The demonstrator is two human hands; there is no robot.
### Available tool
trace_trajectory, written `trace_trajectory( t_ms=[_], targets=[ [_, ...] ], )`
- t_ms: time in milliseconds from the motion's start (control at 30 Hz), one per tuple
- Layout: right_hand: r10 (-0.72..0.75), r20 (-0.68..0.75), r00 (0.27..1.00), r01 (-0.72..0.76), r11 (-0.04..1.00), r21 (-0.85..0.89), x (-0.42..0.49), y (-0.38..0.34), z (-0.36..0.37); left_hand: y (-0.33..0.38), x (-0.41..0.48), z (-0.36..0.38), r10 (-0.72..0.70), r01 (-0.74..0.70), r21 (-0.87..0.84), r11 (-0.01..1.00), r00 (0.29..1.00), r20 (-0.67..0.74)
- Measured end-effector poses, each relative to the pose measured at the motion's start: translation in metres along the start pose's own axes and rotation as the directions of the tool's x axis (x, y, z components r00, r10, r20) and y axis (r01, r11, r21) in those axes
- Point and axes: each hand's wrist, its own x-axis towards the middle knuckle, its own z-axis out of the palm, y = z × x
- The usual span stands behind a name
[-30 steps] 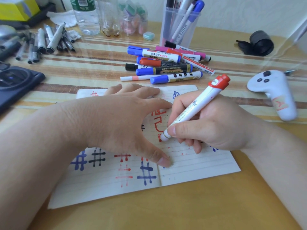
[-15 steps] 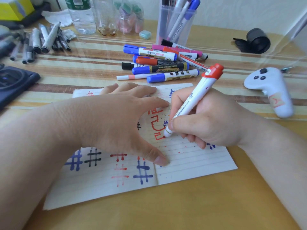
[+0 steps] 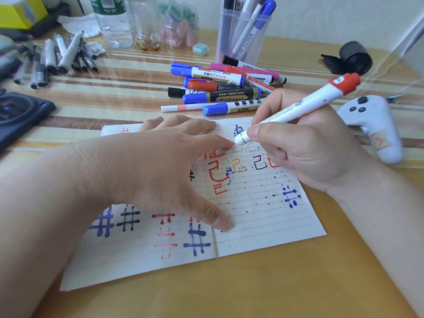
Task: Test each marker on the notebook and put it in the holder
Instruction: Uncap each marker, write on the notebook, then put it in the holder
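An open lined notebook (image 3: 252,216) lies in front of me, covered with red, blue, black and orange test marks. My left hand (image 3: 160,171) presses flat on it, fingers spread. My right hand (image 3: 296,145) grips a white marker with its red cap on the back end (image 3: 305,106); its red tip hovers just over the upper part of the right page, close to my left index finger. A pile of several capped markers (image 3: 220,88) lies beyond the notebook. Behind it stands the clear plastic holder (image 3: 243,33) with a few markers inside.
A white controller (image 3: 376,127) lies right of my right hand. Grey and black pens (image 3: 57,58) lie at the back left beside a dark device (image 3: 18,115). Bottles (image 3: 112,21), a jar of erasers and a black roll (image 3: 353,58) stand along the back.
My right hand has lifted the marker from the red marks in the middle of the page and moved it up and away; more marks show where the hand was. My left hand stays put.
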Motion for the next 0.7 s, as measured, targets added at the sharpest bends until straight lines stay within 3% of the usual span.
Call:
trace_trajectory(
  t_ms=[233, 333, 433, 600, 700],
  targets=[
    [0.072, 0.075, 0.995, -0.087, 0.972, 0.216, 0.0, 0.001, -0.002, -0.013, 0.001, -0.003, 0.054, -0.05, -0.105, 0.993, 0.998, 0.035],
    [0.126, 0.114, 0.985, -0.153, 0.949, 0.274, 0.001, 0.0, -0.004, -0.015, 0.001, -0.003, 0.099, -0.138, -0.202, 0.97, 0.976, -0.194],
    [0.175, 0.15, 0.973, -0.215, 0.926, 0.311, 0.001, -0.002, -0.003, -0.015, 0.006, -0.003, 0.088, -0.241, -0.277, 0.93, 0.88, -0.467],
    [0.138, 0.115, 0.984, -0.171, 0.918, 0.357, 0.001, -0.003, 0.001, -0.02, 0.013, 0.002, 0.114, -0.313, -0.278, 0.908, 0.823, -0.556],
    [0.105, 0.013, 0.994, -0.095, 0.825, 0.557, 0.002, -0.009, 0.008, -0.015, 0.017, 0.004, 0.13, -0.348, -0.265, 0.899, 0.791, -0.597]
  ],
)
